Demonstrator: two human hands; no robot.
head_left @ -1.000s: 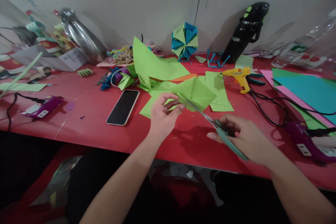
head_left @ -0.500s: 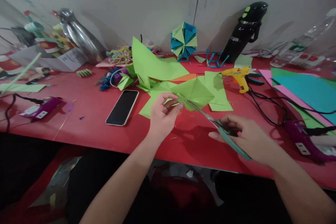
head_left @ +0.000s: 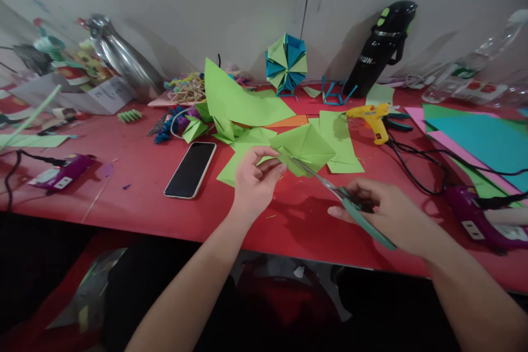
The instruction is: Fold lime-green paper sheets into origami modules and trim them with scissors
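My left hand pinches the near left edge of a creased light green sheet of paper, held up over the red table. Scissors with green handles are in my right hand, their metal blades pointing left and lying against the lower edge of that paper. How far the blades are apart is hard to make out. Beneath and behind the held piece lie more green paper sheets. One large curved green sheet rises at the back.
A phone lies left of my hands. To the right are a yellow glue gun, black cords and a purple power strip. A blue-green folded paper wheel, a black bottle and a steel jug stand along the wall.
The view has shifted very slightly. Both hands keep their grips, and the scissors stay at the paper's lower edge with hardly any visible movement.
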